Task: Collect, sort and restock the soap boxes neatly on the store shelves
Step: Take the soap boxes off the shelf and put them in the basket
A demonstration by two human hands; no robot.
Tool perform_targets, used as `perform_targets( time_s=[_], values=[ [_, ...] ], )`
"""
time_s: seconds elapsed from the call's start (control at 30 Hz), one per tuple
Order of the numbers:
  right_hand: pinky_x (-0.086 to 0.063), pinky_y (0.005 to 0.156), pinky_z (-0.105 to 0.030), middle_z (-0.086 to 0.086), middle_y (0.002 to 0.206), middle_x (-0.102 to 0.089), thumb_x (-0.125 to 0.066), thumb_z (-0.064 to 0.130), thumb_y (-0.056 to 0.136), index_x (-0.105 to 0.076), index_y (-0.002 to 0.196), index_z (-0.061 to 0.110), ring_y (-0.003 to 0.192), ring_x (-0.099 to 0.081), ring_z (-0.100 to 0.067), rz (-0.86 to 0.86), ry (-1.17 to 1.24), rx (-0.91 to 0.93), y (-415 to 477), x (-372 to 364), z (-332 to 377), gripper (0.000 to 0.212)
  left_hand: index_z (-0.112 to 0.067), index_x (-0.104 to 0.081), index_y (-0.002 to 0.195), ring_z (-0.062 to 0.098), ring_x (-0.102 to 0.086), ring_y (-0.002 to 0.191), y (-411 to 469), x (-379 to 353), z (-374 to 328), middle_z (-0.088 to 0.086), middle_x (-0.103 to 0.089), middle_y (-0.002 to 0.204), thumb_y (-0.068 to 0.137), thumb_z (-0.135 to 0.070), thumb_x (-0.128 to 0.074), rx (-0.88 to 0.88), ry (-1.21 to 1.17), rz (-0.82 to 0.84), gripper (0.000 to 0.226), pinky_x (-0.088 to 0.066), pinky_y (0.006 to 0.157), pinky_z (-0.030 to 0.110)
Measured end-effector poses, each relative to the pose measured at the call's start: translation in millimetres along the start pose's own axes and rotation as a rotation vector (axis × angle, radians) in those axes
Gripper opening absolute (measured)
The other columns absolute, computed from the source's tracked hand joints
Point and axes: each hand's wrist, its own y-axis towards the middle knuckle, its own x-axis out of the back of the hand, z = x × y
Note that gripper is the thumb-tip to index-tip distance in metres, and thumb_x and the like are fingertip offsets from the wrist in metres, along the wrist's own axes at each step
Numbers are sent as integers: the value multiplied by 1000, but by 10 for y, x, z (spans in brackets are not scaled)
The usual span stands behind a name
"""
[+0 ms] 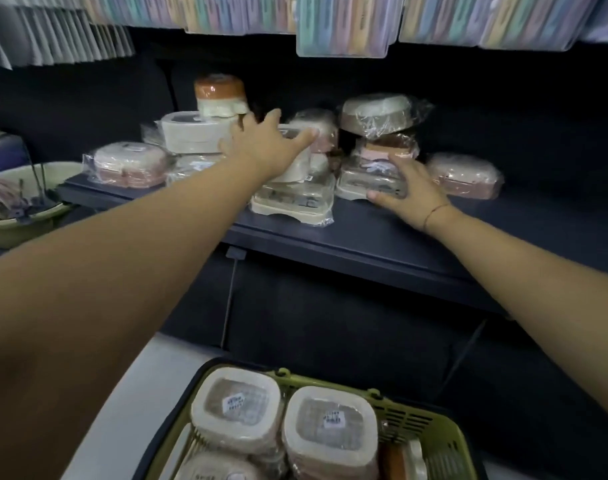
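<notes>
Right under me is the olive-green plastic basket (430,420), with two beige rounded-square soap boxes in clear wrap (236,407) standing side by side in it, each with a small white label on top, and more wrapped boxes packed in below them. Up ahead, both my arms are stretched out to the dark blue shelf (382,237). My left hand (261,140) is open, fingers stretched long and lying across the top of a small cream wrapped soap box (292,133) in the middle of the heap. My right hand (402,192) has hold of a cream soap box with a clear lid (361,178), thumb at its lower front edge, fingers over its top, and a thin cord bracelet (434,211) on that wrist. On top of that box sits a pink and brown one, and above it a tilted brown-and-cream oval box (375,112). Just left of it, at the shelf's front edge, stands a second clear-lidded cream box (292,199). A pink oval wrapped box (129,164) lies at the far left of the shelf, another pink wrapped box (465,174) at the far right. Behind my left hand there's a white rectangular box (191,129) with an orange-topped box (219,88) higher up. Pastel striped packs (344,26) hang overhead, and a pale green basin (18,216) sits off to the left.
</notes>
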Motion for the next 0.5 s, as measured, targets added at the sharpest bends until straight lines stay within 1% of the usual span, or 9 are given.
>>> perform_targets(
  time_s=[0.07,0.13,0.2,0.3,0.37,0.43,0.5],
  values=[
    [-20,118,-51,-3,159,-19,-62,62,81,-28,151,31,146,-20,-30,38,-39,-5,53,-24,-73,84,-23,-39,146,37,-36,135,130,-78,-20,13,-40,148,70,-89,-34,45,29,65,102,-33,106,49],
    [-20,117,-52,-3,155,-25,-64,62,80,-35,147,32,143,-22,-33,0,-90,20,25,-19,-79,79,-18,-43,143,34,-41,131,175,-107,-24,11,-47,142,68,-89,-40,67,4,74,103,-37,102,43],
    [-19,116,-50,-4,142,-34,-66,61,78,-45,137,32,136,-28,-34,-73,-181,33,-67,31,-49,69,-17,-41,143,33,-42,131,160,-93,-13,11,-47,141,68,-87,-49,69,23,75,103,-37,103,40],
    [-15,114,-46,-6,128,-39,-70,56,77,-52,123,28,126,-34,-29,-136,-228,25,-202,132,-50,56,-22,-41,144,33,-39,133,26,-82,74,13,-44,144,67,-80,-57,47,-26,39,98,-38,102,40],
    [-23,114,-44,-7,126,-40,-73,48,78,-51,118,24,123,-38,-27,-129,-145,33,-284,181,-102,51,-30,-42,143,30,-38,133,-180,-48,133,12,-43,142,66,-73,-62,-8,-153,-5,90,-37,103,37],
    [-34,107,-34,-9,128,-45,-76,37,79,-49,116,20,119,-45,-21,-83,6,41,-372,216,-144,48,-34,-41,144,25,-39,131,-489,24,179,8,-39,141,73,-59,-70,-115,-278,-74,81,-34,102,28],
    [-35,98,-26,-6,127,-50,-78,31,79,-47,116,17,117,-48,-19,-39,95,50,-481,272,-154,50,-34,-39,145,15,-39,125,-877,123,240,0,-35,135,77,-49,-75,-222,-348,-105,79,-29,99,19]
  ],
)
